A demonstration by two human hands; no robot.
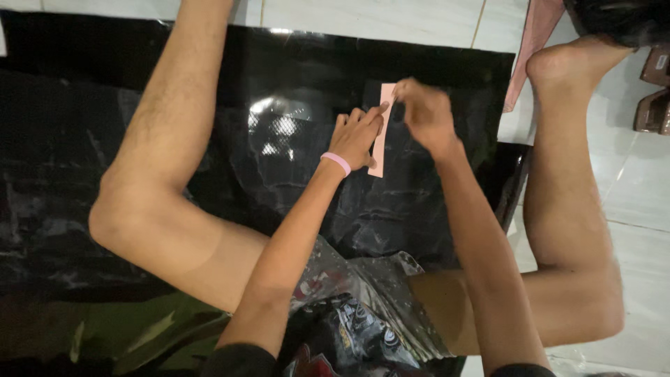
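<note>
View: looking down from the head at a person seated on the floor, bare legs spread to left and right.
Paper strip [381, 132]: a narrow pink strip lay lengthwise, near to far, on a glossy black plastic sheet [70, 139], between the two hands.
Left hand [357, 137]: it rested flat, fingers stretched out and pressing the strip's left edge; a pink wristband [336, 162] circled the wrist.
Right hand [424, 112]: its fingers were pinched shut on the strip's far end, though blur hid the exact contact.
Handling: the strip looked light, thin and easily creased, likely to slide on the slick sheet; best pinched at an end while the other hand pinned it.
Surroundings: pale floor tiles [649, 188] at right.
</note>
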